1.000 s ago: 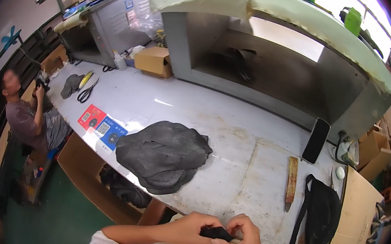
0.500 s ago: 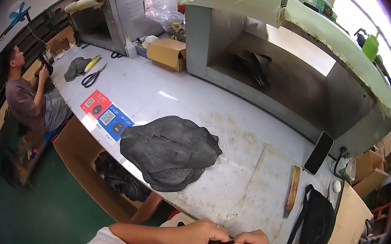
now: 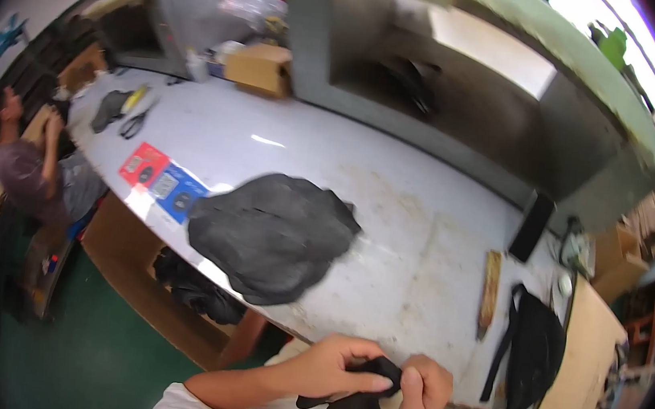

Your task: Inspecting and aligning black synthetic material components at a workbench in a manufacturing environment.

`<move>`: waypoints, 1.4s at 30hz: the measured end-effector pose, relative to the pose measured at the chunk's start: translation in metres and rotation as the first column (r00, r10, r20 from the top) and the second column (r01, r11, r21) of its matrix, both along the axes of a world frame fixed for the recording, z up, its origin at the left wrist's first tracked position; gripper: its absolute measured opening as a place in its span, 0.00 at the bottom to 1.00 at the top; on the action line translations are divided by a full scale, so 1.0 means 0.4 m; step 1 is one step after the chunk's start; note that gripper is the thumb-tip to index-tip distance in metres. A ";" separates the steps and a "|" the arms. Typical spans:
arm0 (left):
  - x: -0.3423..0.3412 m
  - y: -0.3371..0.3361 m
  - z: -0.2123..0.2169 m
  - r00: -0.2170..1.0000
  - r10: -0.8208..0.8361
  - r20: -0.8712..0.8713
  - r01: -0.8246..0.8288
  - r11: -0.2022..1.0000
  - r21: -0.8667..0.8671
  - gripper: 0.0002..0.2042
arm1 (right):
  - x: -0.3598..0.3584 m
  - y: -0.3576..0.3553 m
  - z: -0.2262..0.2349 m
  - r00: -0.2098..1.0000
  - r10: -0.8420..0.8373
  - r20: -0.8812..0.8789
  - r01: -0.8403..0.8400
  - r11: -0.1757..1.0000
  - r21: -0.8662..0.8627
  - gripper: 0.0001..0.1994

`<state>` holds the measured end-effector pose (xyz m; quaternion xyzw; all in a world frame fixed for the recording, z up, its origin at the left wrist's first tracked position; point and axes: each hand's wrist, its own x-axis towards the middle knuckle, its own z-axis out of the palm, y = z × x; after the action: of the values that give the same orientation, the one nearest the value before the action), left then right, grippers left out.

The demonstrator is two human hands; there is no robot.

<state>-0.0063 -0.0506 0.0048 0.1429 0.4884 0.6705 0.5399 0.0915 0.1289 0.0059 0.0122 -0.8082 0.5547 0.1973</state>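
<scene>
Close to my body at the near table edge, a limp black piece of leather-like material (image 3: 355, 406) is held between both hands. My left hand (image 3: 329, 370) pinches it between thumb and fingers, with loose flaps hanging below. My right hand (image 3: 425, 393) is closed at the piece's right edge, its thumb pressed against the curled fingers. Beyond them on the table lies a heap of dark grey, leather-like pieces (image 3: 267, 234). To the right rest a flat tool with a worn wooden-looking surface (image 3: 488, 295) and a black bag-like item with a strap (image 3: 534, 353).
A dark phone (image 3: 532, 228) leans by the grey metal housing (image 3: 313, 49) at the back. Red and blue cards (image 3: 175, 191), scissors (image 3: 133, 127) and a small carton (image 3: 258, 69) lie leftward. Below the table stands a large cardboard box (image 3: 123, 258). A person (image 3: 32, 171) sits at far left.
Both hands have risen slightly, and more of the black piece shows, its flaps hanging lower. The whole view has shifted a little. At far left the person's arms have changed position.
</scene>
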 end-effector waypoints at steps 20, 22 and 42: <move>-0.015 0.057 -0.092 0.892 0.046 0.449 -0.175 0.952 0.251 0.10 | 0.005 -0.003 -0.023 0.937 0.196 0.290 -0.045 0.890 -0.454 0.12; -0.010 0.073 -0.101 0.844 0.044 0.535 -0.208 0.946 0.250 0.10 | 0.009 -0.028 -0.041 0.970 0.035 0.240 0.093 0.859 -0.503 0.13; 0.013 0.088 -0.106 0.865 0.328 0.381 -0.404 0.904 0.139 0.08 | 0.044 0.006 -0.067 0.852 0.460 0.250 -0.133 0.653 -0.746 0.14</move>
<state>-0.0011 -0.0152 -0.0377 -0.0166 0.3280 0.8242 0.4613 0.1093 0.1315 -0.0211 -0.0475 -0.5427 0.8340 -0.0871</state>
